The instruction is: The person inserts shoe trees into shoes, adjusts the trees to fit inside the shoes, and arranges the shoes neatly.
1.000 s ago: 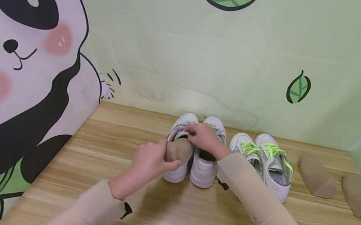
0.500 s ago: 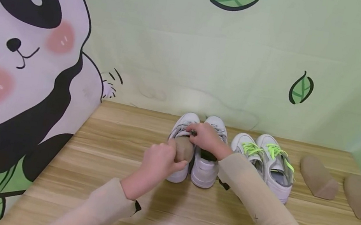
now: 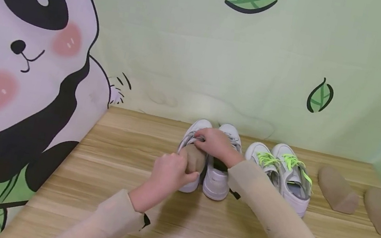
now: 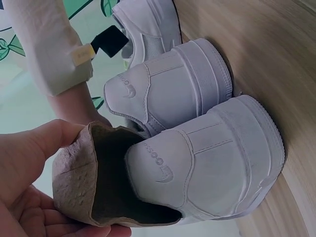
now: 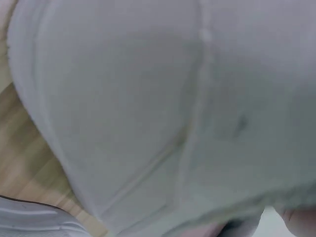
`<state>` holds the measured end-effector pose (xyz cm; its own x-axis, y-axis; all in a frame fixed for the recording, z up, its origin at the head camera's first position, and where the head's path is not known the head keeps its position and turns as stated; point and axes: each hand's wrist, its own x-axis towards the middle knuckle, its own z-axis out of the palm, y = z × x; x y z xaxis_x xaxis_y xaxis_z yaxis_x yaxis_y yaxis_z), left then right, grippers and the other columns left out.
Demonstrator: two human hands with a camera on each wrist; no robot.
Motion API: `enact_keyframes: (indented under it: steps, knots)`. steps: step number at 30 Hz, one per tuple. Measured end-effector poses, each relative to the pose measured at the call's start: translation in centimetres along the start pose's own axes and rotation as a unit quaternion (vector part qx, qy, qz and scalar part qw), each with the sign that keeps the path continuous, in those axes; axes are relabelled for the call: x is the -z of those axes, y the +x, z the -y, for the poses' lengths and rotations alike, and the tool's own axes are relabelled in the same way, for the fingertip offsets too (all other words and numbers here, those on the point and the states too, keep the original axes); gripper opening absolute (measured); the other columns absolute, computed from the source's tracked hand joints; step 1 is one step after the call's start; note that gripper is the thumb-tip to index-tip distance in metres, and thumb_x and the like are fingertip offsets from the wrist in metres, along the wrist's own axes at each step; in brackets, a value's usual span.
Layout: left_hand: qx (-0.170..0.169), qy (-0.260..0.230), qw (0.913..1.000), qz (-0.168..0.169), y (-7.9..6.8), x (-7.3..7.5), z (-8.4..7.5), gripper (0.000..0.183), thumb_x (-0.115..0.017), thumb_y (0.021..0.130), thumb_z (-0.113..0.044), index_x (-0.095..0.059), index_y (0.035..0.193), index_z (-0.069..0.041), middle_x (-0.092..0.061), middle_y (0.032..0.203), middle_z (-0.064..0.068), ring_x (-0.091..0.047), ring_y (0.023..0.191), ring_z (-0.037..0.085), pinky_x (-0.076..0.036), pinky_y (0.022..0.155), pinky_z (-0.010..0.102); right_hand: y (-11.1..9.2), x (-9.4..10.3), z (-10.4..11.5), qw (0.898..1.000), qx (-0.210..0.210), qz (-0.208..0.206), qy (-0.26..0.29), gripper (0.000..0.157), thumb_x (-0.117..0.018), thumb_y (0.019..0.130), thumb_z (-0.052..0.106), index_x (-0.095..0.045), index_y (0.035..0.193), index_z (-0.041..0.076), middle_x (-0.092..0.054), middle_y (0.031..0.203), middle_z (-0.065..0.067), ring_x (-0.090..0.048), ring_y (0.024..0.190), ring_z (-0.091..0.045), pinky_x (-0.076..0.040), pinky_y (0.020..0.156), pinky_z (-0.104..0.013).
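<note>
In the head view my left hand (image 3: 171, 172) holds the heel end of a brown moulded-pulp shoe insert (image 3: 194, 159). Its front is inside a white sneaker (image 3: 200, 125), the leftmost in the row. The left wrist view shows the thumb on one side of the hollow insert (image 4: 74, 182) and fingers on the other, its open back standing out behind the sneaker's heel (image 4: 212, 163). My right hand (image 3: 217, 145) pinches the tongue and lace area of that sneaker; its fingertips are partly hidden. A sneaker's side (image 5: 123, 98) fills most of the right wrist view.
The matching white sneaker (image 3: 217, 183) stands just to the right, under my right wrist. Beyond it are two white sneakers (image 3: 289, 168) with neon-green laces. Two more brown inserts (image 3: 338, 190) lie at the right. A green panda-print wall (image 3: 168, 69) rises behind the wooden surface (image 3: 125, 154).
My left hand has moved right and slightly forward with the insert, and less of the insert shows above the sneaker. The right hand stays at the tongue. The head view has shifted slightly.
</note>
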<state>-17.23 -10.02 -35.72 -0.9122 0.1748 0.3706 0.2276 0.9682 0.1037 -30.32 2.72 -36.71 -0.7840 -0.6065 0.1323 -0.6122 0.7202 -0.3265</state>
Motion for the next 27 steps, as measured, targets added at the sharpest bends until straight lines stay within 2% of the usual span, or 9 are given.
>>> enact_keyframes:
  steps: [2,7,14,17,21,27]
  knots:
    - [0.0,-0.002,1.0,0.002,-0.04,-0.02,-0.08,0.046,-0.069,0.064,-0.049,-0.047,0.073,-0.009,-0.048,0.049,0.003,-0.047,0.04,0.021,-0.033,0.035,0.031,0.24,-0.12,0.08,1.0,0.006,0.0,-0.009,0.023,-0.057,0.082,0.021,-0.065,0.102,0.012,-0.066,0.102,-0.002,-0.061,0.093,-0.02,-0.046,0.08,-0.035]
    - [0.004,-0.001,1.0,0.003,-0.12,-0.03,-0.29,0.047,-0.069,0.064,-0.05,-0.047,0.073,-0.01,-0.05,0.05,0.004,-0.05,0.043,0.022,-0.034,0.036,0.032,0.55,-0.4,0.04,1.0,0.017,0.0,-0.02,0.017,-0.057,0.083,0.02,-0.067,0.096,0.014,-0.066,0.098,0.001,-0.061,0.089,-0.018,-0.047,0.076,-0.035]
    - [0.002,0.005,1.0,-0.005,-0.16,-0.03,-0.16,0.048,-0.069,0.063,-0.051,-0.046,0.073,-0.01,-0.049,0.048,0.003,-0.049,0.041,0.021,-0.034,0.035,0.031,0.65,-0.64,0.11,0.996,0.062,-0.017,-0.06,0.015,-0.055,0.084,0.016,-0.067,0.092,0.011,-0.066,0.097,-0.003,-0.061,0.087,-0.018,-0.048,0.076,-0.034]
    - [-0.003,0.006,0.9999,-0.013,-0.2,-0.07,-0.09,0.049,-0.07,0.062,-0.051,-0.046,0.074,-0.009,-0.048,0.047,0.003,-0.048,0.04,0.021,-0.033,0.035,0.031,0.64,-0.68,0.2,0.993,0.076,-0.022,-0.083,0.012,-0.055,0.084,0.015,-0.066,0.086,0.011,-0.066,0.09,-0.003,-0.06,0.079,-0.018,-0.048,0.072,-0.035]
    - [-0.01,0.003,0.9995,-0.03,-0.27,-0.17,-0.02,0.05,-0.071,0.061,-0.05,-0.047,0.075,-0.009,-0.048,0.046,0.003,-0.047,0.039,0.02,-0.033,0.035,0.031,0.61,-0.79,0.21,0.991,0.086,-0.03,-0.1,0.014,-0.054,0.085,0.016,-0.06,0.073,0.011,-0.062,0.074,-0.002,-0.052,0.063,-0.017,-0.045,0.064,-0.036]
    - [-0.01,0.005,0.9991,-0.04,-0.27,-0.26,-0.02,0.049,-0.071,0.061,-0.049,-0.047,0.074,-0.009,-0.048,0.046,0.003,-0.047,0.039,0.021,-0.032,0.034,0.03,0.71,-1.0,0.12,0.992,0.076,-0.041,-0.094,0.02,-0.053,0.084,0.015,-0.054,0.065,0.012,-0.051,0.06,0.0,-0.045,0.054,-0.016,-0.042,0.056,-0.034]
